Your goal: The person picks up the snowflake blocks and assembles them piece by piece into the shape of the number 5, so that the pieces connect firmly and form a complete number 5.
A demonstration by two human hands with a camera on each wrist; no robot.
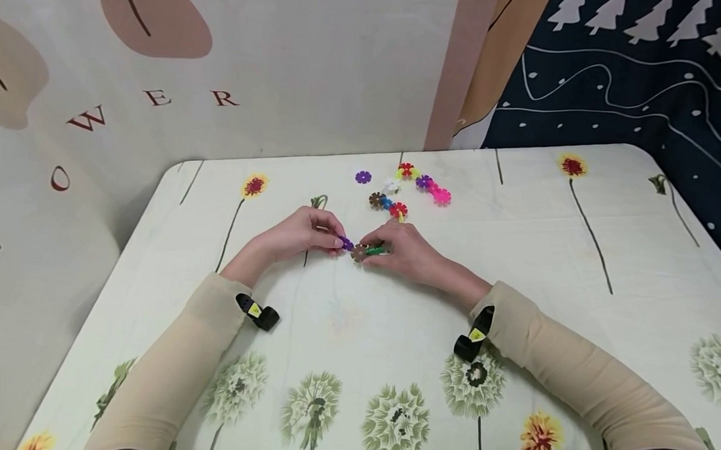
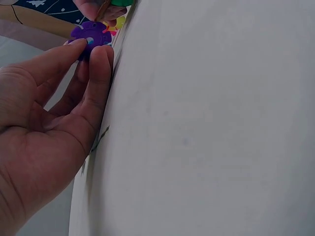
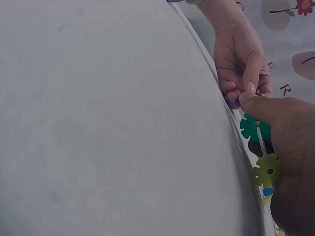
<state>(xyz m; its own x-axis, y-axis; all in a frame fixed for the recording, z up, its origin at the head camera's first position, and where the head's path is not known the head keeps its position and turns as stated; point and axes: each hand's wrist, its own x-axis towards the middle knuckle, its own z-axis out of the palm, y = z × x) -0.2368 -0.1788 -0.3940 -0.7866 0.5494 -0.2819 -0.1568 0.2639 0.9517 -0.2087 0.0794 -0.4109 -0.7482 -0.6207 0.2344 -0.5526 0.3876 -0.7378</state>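
Note:
My left hand [image 1: 302,234] pinches a purple notched snowflake disc [image 2: 100,33] between thumb and fingers. Facing it, my right hand [image 1: 410,252] grips a green snowflake disc [image 1: 375,250] with a brown disc [image 1: 358,253] at its left end. The purple and brown discs meet edge to edge in the head view. In the right wrist view, the green disc [image 3: 252,128], a pale edge-on disc [image 3: 262,141] and a yellow-green disc [image 3: 269,171] line up beside the right thumb.
Beyond the right hand lies a curved chain of discs, including a red disc [image 1: 399,210], a brown disc [image 1: 377,199], a white disc [image 1: 391,186] and a pink disc [image 1: 441,196]. A loose purple disc [image 1: 363,177] lies to its left. The flowered tablecloth [image 1: 307,343] covers the table.

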